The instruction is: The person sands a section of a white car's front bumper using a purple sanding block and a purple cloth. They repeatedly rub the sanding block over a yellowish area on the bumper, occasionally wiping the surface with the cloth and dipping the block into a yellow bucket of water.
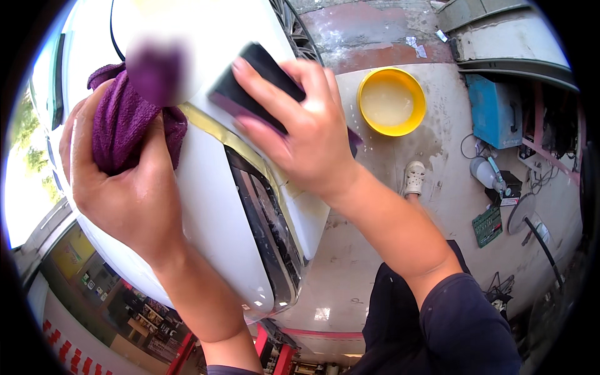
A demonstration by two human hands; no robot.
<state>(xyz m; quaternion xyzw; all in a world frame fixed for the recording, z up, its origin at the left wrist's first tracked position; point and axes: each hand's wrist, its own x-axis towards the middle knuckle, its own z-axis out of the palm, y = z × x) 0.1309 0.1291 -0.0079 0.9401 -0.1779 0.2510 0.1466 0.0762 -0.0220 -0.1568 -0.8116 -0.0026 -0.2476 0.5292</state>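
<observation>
Head view, looking down past a raised white appliance casing (212,206) to the floor. The left hand (125,181) was clenched around a bunched purple cloth (125,119), pressing it against the upper left part of the casing; the fingers wrapped the cloth from below and only its upper folds showed. The right hand (306,125) grasped a dark rectangular sponge block (250,84) (its lower face tinted purple), fingers spread over its top, and held it flat on the casing just right of the cloth. The two hands lay near each other but apart. A strip of yellowish tape (219,131) ran diagonally across the casing between and below them, and a dark slotted vent (265,231) followed the casing's lower right edge.

On the concrete floor (350,262) beyond the casing stood a yellow basin (392,100) holding cloudy liquid, well apart from both hands. Nearer the person lay a pale shoe (414,178). Farther right were a blue box (497,109), a green circuit board (487,226) and loose cables; their details were too small to tell.
</observation>
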